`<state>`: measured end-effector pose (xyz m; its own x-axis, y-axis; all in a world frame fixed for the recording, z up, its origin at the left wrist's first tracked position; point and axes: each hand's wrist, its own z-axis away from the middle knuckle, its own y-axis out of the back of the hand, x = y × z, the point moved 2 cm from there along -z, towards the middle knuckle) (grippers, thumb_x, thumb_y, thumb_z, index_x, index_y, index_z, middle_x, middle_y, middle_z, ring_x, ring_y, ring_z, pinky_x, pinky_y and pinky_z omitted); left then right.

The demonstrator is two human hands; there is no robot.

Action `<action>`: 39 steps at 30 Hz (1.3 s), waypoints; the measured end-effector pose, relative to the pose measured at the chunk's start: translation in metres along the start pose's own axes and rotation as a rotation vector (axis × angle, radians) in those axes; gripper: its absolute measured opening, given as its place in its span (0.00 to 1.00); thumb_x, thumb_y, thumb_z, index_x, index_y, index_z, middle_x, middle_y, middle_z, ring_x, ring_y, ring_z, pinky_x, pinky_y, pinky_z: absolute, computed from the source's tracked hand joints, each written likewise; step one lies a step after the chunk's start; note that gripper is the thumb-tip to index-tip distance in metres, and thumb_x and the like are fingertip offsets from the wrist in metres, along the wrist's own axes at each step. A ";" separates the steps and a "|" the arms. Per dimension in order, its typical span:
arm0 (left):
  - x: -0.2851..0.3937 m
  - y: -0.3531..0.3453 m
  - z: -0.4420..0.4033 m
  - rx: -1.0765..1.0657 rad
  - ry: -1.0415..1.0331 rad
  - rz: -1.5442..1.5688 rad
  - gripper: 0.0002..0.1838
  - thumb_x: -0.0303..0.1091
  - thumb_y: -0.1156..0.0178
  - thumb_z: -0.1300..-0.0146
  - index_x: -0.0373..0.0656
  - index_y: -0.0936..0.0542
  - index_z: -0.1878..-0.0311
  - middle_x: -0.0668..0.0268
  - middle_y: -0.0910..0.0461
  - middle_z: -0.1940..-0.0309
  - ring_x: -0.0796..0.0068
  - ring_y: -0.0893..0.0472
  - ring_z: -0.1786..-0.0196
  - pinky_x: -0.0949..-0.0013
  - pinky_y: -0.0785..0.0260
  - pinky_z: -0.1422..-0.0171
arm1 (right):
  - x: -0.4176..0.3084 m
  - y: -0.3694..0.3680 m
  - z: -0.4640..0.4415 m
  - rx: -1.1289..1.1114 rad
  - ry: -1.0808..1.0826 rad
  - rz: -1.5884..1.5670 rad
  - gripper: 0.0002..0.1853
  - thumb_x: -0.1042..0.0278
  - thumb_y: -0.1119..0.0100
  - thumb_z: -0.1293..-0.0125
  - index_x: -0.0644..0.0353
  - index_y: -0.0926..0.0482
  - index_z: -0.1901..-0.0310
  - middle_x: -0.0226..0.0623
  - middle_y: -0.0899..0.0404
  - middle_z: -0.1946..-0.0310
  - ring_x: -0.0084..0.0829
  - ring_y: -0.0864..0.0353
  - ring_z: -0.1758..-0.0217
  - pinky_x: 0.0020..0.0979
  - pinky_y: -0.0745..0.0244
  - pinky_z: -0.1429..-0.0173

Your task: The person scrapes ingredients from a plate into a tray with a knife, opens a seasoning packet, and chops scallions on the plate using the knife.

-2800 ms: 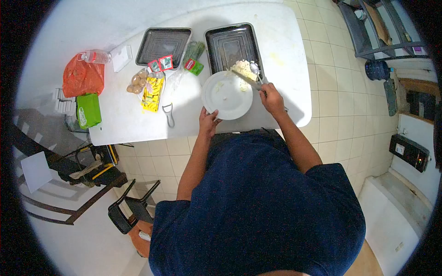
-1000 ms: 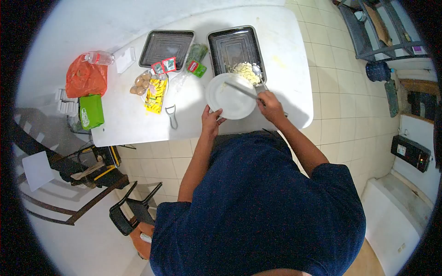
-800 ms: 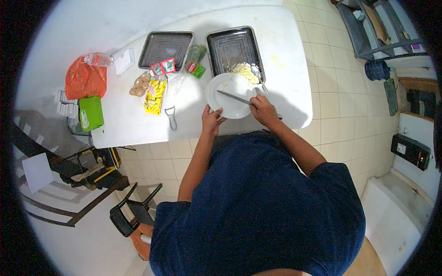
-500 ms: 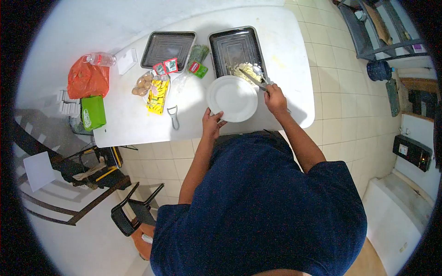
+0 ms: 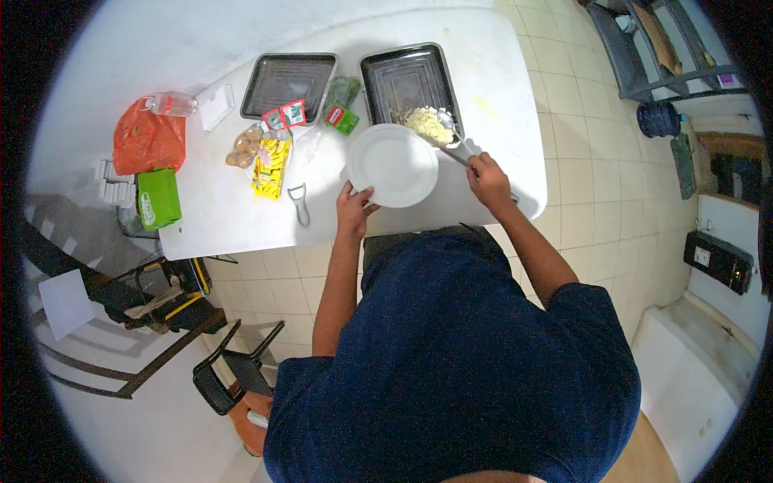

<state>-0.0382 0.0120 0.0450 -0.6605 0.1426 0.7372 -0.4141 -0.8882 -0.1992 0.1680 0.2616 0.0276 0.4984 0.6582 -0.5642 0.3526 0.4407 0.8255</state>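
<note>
My left hand [image 5: 354, 208] grips the lower left rim of a white plate [image 5: 393, 166], which looks bare. My right hand [image 5: 488, 179] is closed on a knife [image 5: 456, 156], its blade pointing up and left at the near right corner of a dark tray [image 5: 403, 76]. Pale chopped food [image 5: 428, 125] lies in that corner of the tray. A spoon [image 5: 445, 119] rests on the food, its handle running toward my right hand; whether my fingers touch it I cannot tell.
Left on the white table [image 5: 241, 225] are a second dark tray [image 5: 290, 84], a green packet [image 5: 341, 120], red sachets [image 5: 284, 115], bagged eggs [image 5: 244, 146], a yellow packet [image 5: 271, 167] and a peeler [image 5: 299, 204]. Beyond them sit an orange bag [image 5: 149, 137] and a green pack [image 5: 159, 198].
The knife went over the plate, then back to the tray's corner. Food bits seen on the plate earlier are gone. My left hand has shifted the plate slightly left.
</note>
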 end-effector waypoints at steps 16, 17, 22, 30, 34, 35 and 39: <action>0.024 0.009 -0.004 0.018 -0.039 -0.033 0.24 0.23 0.41 0.38 0.45 0.28 0.37 0.62 0.18 0.53 0.68 0.17 0.57 0.64 0.22 0.58 | 0.006 0.016 0.001 -0.025 -0.128 0.002 0.07 0.67 0.40 0.36 0.55 0.25 0.59 0.41 0.26 0.64 0.47 0.20 0.64 0.45 0.23 0.61; 0.024 0.010 -0.004 0.019 -0.038 -0.030 0.25 0.23 0.41 0.38 0.45 0.28 0.37 0.61 0.18 0.54 0.68 0.17 0.57 0.64 0.21 0.59 | 0.004 0.019 0.000 -0.020 -0.145 0.011 0.07 0.68 0.39 0.37 0.56 0.25 0.59 0.40 0.26 0.65 0.46 0.20 0.63 0.43 0.23 0.60; 0.022 0.008 -0.004 0.005 -0.030 -0.045 0.25 0.23 0.40 0.38 0.45 0.28 0.37 0.62 0.18 0.54 0.69 0.17 0.57 0.65 0.21 0.60 | -0.009 0.008 0.001 -0.041 0.023 -0.108 0.08 0.64 0.42 0.35 0.54 0.26 0.57 0.42 0.26 0.61 0.50 0.20 0.62 0.48 0.22 0.59; 0.008 0.011 0.000 -0.005 0.027 0.052 0.26 0.24 0.40 0.37 0.47 0.29 0.35 0.62 0.18 0.52 0.66 0.18 0.54 0.60 0.24 0.55 | -0.029 -0.030 -0.037 -0.013 -0.047 -0.154 0.11 0.66 0.42 0.36 0.56 0.24 0.53 0.45 0.25 0.58 0.52 0.22 0.55 0.49 0.24 0.52; 0.001 0.041 0.013 0.058 0.050 0.030 0.26 0.26 0.42 0.35 0.47 0.30 0.34 0.61 0.21 0.46 0.62 0.20 0.46 0.56 0.24 0.50 | -0.021 -0.041 -0.054 0.165 0.053 -0.283 0.13 0.67 0.39 0.37 0.61 0.25 0.53 0.48 0.23 0.63 0.48 0.20 0.61 0.44 0.23 0.57; -0.002 0.050 0.016 0.101 0.063 0.037 0.26 0.26 0.42 0.34 0.47 0.31 0.33 0.61 0.22 0.45 0.62 0.21 0.45 0.56 0.24 0.49 | -0.017 -0.048 -0.054 0.102 -0.017 -0.357 0.15 0.66 0.36 0.39 0.61 0.25 0.53 0.46 0.23 0.66 0.44 0.20 0.64 0.42 0.24 0.59; -0.028 0.094 0.016 0.252 0.073 0.174 0.23 0.26 0.43 0.33 0.46 0.29 0.34 0.59 0.21 0.46 0.61 0.20 0.49 0.55 0.24 0.50 | -0.026 -0.057 -0.043 -0.053 -0.149 -0.512 0.24 0.64 0.26 0.46 0.60 0.26 0.51 0.37 0.25 0.75 0.31 0.24 0.73 0.35 0.25 0.66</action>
<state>-0.0489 -0.0823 0.0160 -0.7544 0.0020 0.6564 -0.1286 -0.9810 -0.1449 0.1010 0.2455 -0.0041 0.3814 0.2583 -0.8876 0.5421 0.7153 0.4411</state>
